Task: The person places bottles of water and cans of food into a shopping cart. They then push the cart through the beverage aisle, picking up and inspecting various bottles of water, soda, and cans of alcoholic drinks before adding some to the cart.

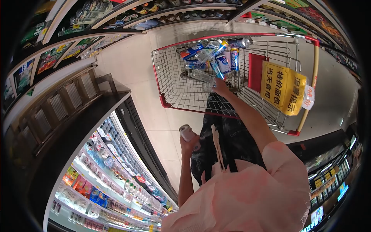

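A shopping cart (176, 91) with a red rim stands ahead of me, with blue-and-white packs (223, 63), clear bottles (201, 76) and cans in its basket. My right hand (221, 87) reaches over the near side of the basket. Its fingers are closed at the lower end of a slim blue item (216, 69) among the goods. My left hand (189, 143) is wrapped round a pale can (186, 132), held low outside the cart, on its near left side.
A lit refrigerated shelf (112, 174) with drinks runs along the left. Bottle shelves (162, 18) line the far side. A yellow sign (283, 88) hangs at the cart's handle end. Dark display units (324, 150) stand at the right.
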A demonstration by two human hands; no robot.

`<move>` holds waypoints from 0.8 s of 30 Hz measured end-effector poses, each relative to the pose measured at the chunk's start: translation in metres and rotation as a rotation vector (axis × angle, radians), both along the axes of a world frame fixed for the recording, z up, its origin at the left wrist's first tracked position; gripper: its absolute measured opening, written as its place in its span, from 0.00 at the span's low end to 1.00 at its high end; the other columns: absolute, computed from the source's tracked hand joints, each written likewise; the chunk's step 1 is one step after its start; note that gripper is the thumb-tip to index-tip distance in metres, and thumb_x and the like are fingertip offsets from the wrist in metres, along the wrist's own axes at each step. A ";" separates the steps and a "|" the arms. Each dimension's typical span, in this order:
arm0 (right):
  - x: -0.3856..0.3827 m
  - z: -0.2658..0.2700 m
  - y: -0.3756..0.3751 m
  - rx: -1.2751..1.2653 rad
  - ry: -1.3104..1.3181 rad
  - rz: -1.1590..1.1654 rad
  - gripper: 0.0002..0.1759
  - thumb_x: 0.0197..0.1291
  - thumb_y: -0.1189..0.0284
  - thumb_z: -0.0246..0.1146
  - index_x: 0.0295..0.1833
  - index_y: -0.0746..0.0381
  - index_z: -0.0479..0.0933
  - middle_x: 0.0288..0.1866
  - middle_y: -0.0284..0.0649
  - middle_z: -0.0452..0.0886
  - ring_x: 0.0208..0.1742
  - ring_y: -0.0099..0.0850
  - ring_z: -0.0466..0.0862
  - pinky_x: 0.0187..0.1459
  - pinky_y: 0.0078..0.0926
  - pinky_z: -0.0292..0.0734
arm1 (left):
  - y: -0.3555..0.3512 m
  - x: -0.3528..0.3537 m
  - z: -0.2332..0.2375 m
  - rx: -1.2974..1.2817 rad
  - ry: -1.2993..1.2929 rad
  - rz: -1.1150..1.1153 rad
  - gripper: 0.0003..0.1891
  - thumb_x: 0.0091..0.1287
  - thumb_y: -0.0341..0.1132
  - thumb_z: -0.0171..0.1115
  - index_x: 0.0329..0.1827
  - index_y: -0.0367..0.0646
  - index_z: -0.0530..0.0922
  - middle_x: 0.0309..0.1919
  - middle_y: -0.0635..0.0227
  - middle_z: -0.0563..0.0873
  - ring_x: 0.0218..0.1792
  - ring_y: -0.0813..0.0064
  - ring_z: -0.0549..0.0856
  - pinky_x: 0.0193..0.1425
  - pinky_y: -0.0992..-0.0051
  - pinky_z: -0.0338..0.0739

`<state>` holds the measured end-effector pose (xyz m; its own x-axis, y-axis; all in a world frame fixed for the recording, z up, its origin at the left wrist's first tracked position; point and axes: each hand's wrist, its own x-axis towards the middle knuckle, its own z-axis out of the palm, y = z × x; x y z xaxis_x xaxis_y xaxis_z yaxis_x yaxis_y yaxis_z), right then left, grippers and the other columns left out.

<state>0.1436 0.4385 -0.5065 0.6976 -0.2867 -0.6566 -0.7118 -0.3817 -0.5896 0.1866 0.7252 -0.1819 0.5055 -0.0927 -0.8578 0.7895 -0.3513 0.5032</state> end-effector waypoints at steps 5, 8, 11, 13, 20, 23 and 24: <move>0.060 -0.047 0.044 -0.225 0.195 0.061 0.48 0.58 0.66 0.79 0.78 0.65 0.62 0.75 0.54 0.65 0.78 0.55 0.68 0.69 0.55 0.77 | 0.026 -0.031 -0.003 0.005 -0.016 0.028 0.22 0.58 0.24 0.79 0.53 0.40 0.78 0.37 0.67 0.89 0.37 0.75 0.88 0.43 0.71 0.85; 0.079 -0.042 0.040 -0.281 0.291 0.100 0.47 0.55 0.66 0.80 0.78 0.63 0.65 0.73 0.54 0.68 0.77 0.54 0.69 0.67 0.52 0.79 | 0.021 -0.043 -0.001 0.001 -0.009 0.053 0.24 0.58 0.24 0.79 0.55 0.39 0.78 0.38 0.66 0.89 0.39 0.74 0.89 0.45 0.70 0.85; 0.074 -0.018 0.021 -0.217 0.134 0.086 0.45 0.46 0.61 0.82 0.70 0.63 0.75 0.69 0.51 0.73 0.75 0.53 0.72 0.63 0.51 0.80 | 0.013 -0.046 -0.001 -0.006 0.022 0.070 0.27 0.58 0.25 0.80 0.59 0.40 0.76 0.40 0.65 0.89 0.40 0.73 0.89 0.46 0.68 0.85; 0.073 0.016 0.005 -0.286 0.018 0.091 0.43 0.41 0.57 0.83 0.64 0.65 0.81 0.63 0.52 0.78 0.69 0.51 0.78 0.60 0.50 0.81 | 0.005 -0.041 0.005 -0.027 0.024 0.077 0.26 0.58 0.25 0.80 0.58 0.40 0.77 0.41 0.65 0.89 0.41 0.72 0.89 0.46 0.68 0.85; 0.050 0.209 -0.083 -0.039 -0.130 -0.065 0.45 0.40 0.56 0.86 0.64 0.64 0.78 0.55 0.53 0.87 0.57 0.53 0.87 0.59 0.48 0.82 | -0.026 0.021 0.025 -0.205 -0.112 0.004 0.30 0.58 0.25 0.79 0.63 0.37 0.75 0.45 0.63 0.89 0.43 0.70 0.89 0.48 0.66 0.85; 0.052 0.333 -0.108 -0.115 -0.159 -0.168 0.46 0.38 0.60 0.89 0.62 0.62 0.75 0.50 0.51 0.88 0.54 0.50 0.89 0.56 0.44 0.83 | -0.045 0.056 0.040 -0.319 -0.190 0.008 0.34 0.59 0.25 0.80 0.68 0.38 0.73 0.49 0.61 0.89 0.49 0.68 0.89 0.53 0.65 0.85; 0.048 0.366 -0.117 -0.167 -0.213 -0.155 0.46 0.38 0.61 0.90 0.62 0.63 0.74 0.47 0.49 0.88 0.49 0.47 0.90 0.53 0.41 0.83 | -0.046 0.065 0.033 -0.399 -0.208 0.002 0.34 0.60 0.23 0.77 0.70 0.38 0.72 0.53 0.59 0.88 0.52 0.65 0.90 0.56 0.63 0.85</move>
